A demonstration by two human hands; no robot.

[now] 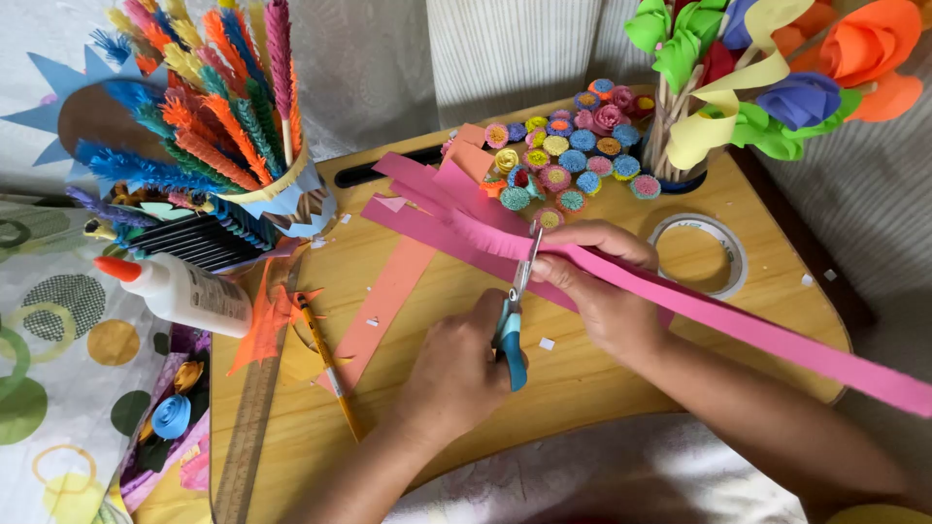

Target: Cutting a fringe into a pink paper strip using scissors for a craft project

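The left hand (456, 374) is closed through the handles of blue scissors (512, 320), blades pointing up into a pink paper strip (680, 306). The right hand (597, 281) pinches that strip just beside the blades; the strip runs across the wooden tray table (582, 374) to the right

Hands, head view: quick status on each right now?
Left hand: closed on the blue-handled scissors, blades at the pink paper strip.
Right hand: closed, pinching the pink paper strip just beside the blades.
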